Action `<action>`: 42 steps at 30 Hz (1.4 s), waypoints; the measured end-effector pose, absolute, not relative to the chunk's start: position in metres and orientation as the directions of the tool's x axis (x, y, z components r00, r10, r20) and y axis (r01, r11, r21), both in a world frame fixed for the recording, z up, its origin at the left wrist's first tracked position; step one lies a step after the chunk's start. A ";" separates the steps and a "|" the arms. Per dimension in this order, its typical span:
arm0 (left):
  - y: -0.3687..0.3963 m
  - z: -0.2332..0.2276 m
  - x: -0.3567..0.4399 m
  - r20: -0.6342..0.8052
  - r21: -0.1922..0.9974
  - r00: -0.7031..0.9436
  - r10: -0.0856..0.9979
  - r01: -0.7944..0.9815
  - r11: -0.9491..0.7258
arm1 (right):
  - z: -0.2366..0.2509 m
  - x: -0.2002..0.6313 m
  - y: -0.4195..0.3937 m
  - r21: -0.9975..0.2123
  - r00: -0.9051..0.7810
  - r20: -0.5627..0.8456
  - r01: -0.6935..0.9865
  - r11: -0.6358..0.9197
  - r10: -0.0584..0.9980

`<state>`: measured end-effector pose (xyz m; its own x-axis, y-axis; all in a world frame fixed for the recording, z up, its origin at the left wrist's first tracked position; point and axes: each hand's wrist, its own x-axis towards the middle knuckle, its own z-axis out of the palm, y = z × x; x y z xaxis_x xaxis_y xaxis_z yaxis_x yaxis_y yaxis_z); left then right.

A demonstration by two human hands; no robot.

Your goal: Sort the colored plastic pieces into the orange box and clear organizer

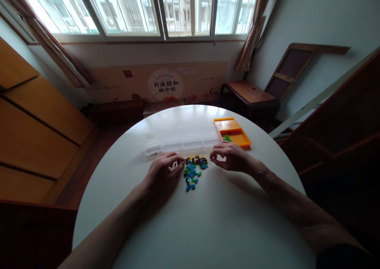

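A small pile of toy building bricks (191, 171) in blue, green, brown and yellow lies on the white round table (190, 221). My left hand (164, 168) is at the pile's left edge, thumb and fingertips pinched together beside the brown bricks. Just right of the pile, my right hand (230, 156) is curled with thumb and forefinger closed in a pinch. Whatever either pinch holds is too small to make out. Behind the hands lies a clear plastic compartment box (172, 145) with its lid open. An orange box (245, 139), also open, holds some green bricks (227, 138).
Past the table's far edge stand a wooden stool (252, 92) and a leaning folded frame (292, 69) at the right. A printed cardboard panel (192, 81) lines the wall under the window (130, 11). Wooden cabinets (29, 130) are on the left.
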<state>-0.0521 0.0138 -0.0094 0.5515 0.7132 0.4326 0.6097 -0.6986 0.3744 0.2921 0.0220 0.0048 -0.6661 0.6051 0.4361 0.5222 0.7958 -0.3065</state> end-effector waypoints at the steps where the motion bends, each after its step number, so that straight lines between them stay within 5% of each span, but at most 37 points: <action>1: 0.014 -0.010 -0.052 0.436 0.371 0.554 0.710 0.608 -0.702 | 0.005 0.296 0.025 -0.292 -0.622 0.473 0.558 0.777 0.624; 7: 0.012 -0.012 -0.056 0.421 0.384 0.555 0.717 0.607 -0.696 | 0.000 0.330 0.046 -0.266 -0.371 0.578 0.756 0.598 0.727; 16: 0.012 -0.013 -0.060 0.400 0.416 0.546 0.736 0.608 -0.677 | -0.009 0.346 0.058 -0.296 -0.303 0.527 0.811 0.505 0.794; 29: 0.014 -0.009 -0.053 0.425 0.397 0.549 0.720 0.601 -0.693 | 0.004 0.280 0.016 -0.356 -0.679 0.450 0.460 0.814 0.580; 42: 0.014 -0.006 -0.050 0.428 0.376 0.555 0.713 0.608 -0.699 | 0.000 0.266 0.010 -0.262 -0.698 0.417 0.522 0.812 0.583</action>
